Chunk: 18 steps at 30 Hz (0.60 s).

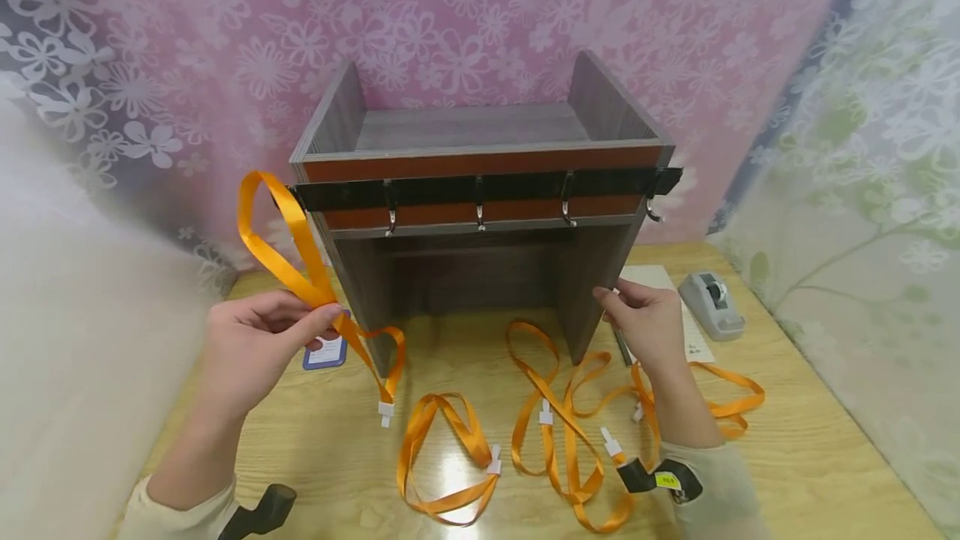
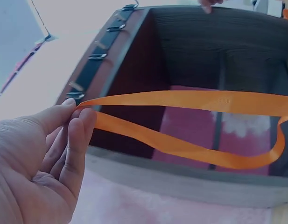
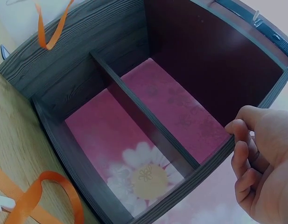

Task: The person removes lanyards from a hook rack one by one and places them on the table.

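My left hand (image 1: 255, 340) pinches an orange lanyard (image 1: 303, 244) between thumb and fingers, left of a grey wooden shelf unit (image 1: 345, 261). The lanyard's loop rises above the hand, and its lower part hangs down to a white clip (image 1: 386, 413). In the left wrist view the strap (image 2: 181, 100) runs from the fingertips across the shelf's opening. A black rail with several silver hooks (image 1: 480, 211) spans the shelf's front. On the other side, my right hand (image 1: 647, 323) grips the front edge of the right side panel (image 3: 214, 156), other fingers curled outside it.
On the wooden table (image 1: 337, 473) lie several more orange lanyards (image 1: 408, 461) with white clips, in front of the shelf and to its right. A grey tape dispenser (image 1: 712, 307) and a paper sheet (image 1: 697, 340) are at the right. A blue-edged badge (image 1: 326, 352) lies at the left.
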Available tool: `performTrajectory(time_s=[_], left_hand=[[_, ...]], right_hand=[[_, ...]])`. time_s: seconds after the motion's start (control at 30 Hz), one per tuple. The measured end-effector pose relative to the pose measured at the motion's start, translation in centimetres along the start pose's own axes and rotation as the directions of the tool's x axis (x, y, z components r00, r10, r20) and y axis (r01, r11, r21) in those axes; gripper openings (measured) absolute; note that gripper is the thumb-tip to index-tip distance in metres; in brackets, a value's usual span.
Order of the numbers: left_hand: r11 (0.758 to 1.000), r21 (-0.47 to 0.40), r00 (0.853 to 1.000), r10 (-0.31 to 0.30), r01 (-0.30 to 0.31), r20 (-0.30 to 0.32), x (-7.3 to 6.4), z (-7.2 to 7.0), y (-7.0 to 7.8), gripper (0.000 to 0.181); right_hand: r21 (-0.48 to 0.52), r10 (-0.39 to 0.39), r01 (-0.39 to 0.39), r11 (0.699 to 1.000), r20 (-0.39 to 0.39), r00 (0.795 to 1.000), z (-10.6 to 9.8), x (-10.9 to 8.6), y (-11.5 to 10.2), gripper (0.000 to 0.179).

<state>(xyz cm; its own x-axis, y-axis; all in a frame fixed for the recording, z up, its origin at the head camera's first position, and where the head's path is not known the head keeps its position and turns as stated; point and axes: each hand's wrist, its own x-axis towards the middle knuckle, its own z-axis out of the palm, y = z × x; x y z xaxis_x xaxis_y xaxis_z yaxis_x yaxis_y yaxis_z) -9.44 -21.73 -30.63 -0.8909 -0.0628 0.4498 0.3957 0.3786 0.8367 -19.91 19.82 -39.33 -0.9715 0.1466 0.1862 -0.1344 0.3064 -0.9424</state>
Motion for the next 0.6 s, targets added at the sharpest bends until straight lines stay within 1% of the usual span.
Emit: performTrajectory(time_s=[0.07,0.13,0.2,0.3,0.37,0.43,0.53,0.6], left_hand=[[1.0,-0.005,0.999,-0.019,0.019,-0.026,-0.3,-0.7,0.6,0.005],[0.999,0.001,0.997,-0.045,0.045,-0.068,-0.6,-1.6,1.3,0.007],[0.997,0.04,0.991,-0.068,0.073,-0.116,-1.0,-2.4,1.9,0.009],[0.993,0.076,0.982,-0.078,0.092,-0.171,-1.4,-3.5,2.3,0.009],[0.993,0.073,0.981,-0.079,0.094,-0.179,-1.9,-4.0,2.3,0.009],[0.994,0.051,0.98,-0.087,0.098,-0.181,-2.3,-4.3,2.2,0.009],[0.994,0.041,0.981,-0.093,0.101,-0.168,-3.1,-4.6,1.7,0.008],[0.992,0.052,0.981,-0.102,0.112,-0.163,-3.5,-4.8,1.3,0.008]], right_hand=[[-0.003,0.011,-0.011,1.0,-0.002,1.0,0.0,0.0,0.0,0.029],[-0.011,0.021,-0.021,1.0,0.003,1.0,0.0,0.0,-0.1,0.031],[-0.014,0.031,-0.031,0.999,0.009,0.999,0.0,0.1,-0.1,0.033],[-0.013,0.038,-0.038,0.999,0.01,0.999,0.1,0.1,-0.1,0.033],[-0.016,0.036,-0.036,0.999,0.002,0.999,0.2,0.1,-0.1,0.032],[-0.015,0.033,-0.033,0.999,-0.01,0.999,0.2,0.0,-0.2,0.031],[-0.004,0.031,-0.031,1.0,-0.018,0.999,0.1,-0.1,-0.1,0.031],[0.01,0.036,-0.035,0.999,-0.014,0.999,0.2,0.0,-0.1,0.031]])
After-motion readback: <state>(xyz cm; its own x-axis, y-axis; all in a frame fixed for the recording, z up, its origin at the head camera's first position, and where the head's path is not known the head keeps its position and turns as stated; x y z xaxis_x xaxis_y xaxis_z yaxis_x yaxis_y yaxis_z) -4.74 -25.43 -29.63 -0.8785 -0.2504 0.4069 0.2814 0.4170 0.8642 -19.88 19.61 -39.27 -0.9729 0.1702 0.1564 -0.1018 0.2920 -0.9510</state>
